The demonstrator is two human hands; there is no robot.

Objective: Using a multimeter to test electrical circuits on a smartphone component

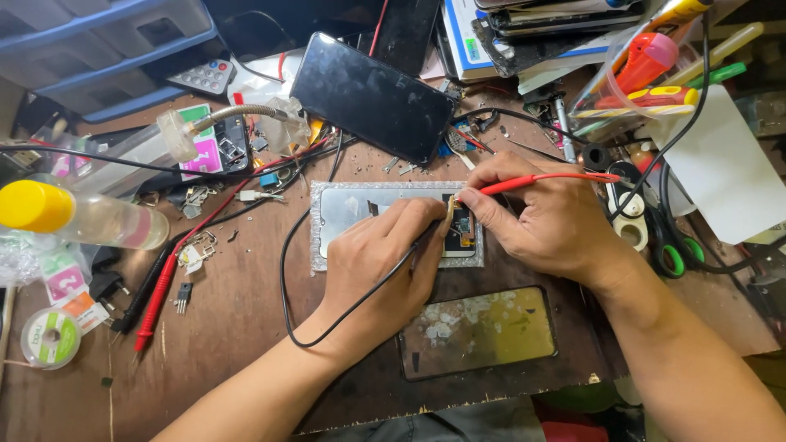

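An opened phone body (352, 211) lies flat on a glittery grey pad (314, 245) at the middle of the wooden bench. My left hand (381, 262) rests on it and grips a black test probe (426, 239) whose black lead loops back under my wrist. My right hand (544, 217) holds a red test probe (540, 179), tip down at the phone's exposed circuit board (465, 232). Both probe tips meet close together on the board, partly hidden by my fingers.
A black phone (372, 94) leans at the back. A detached screen panel (479, 331) lies near the front edge. A yellow-capped bottle (78, 217), solder spool (51, 336), spare red probe (160, 295), green-handled scissors (675, 250) and a cup of tools (647, 65) crowd the sides.
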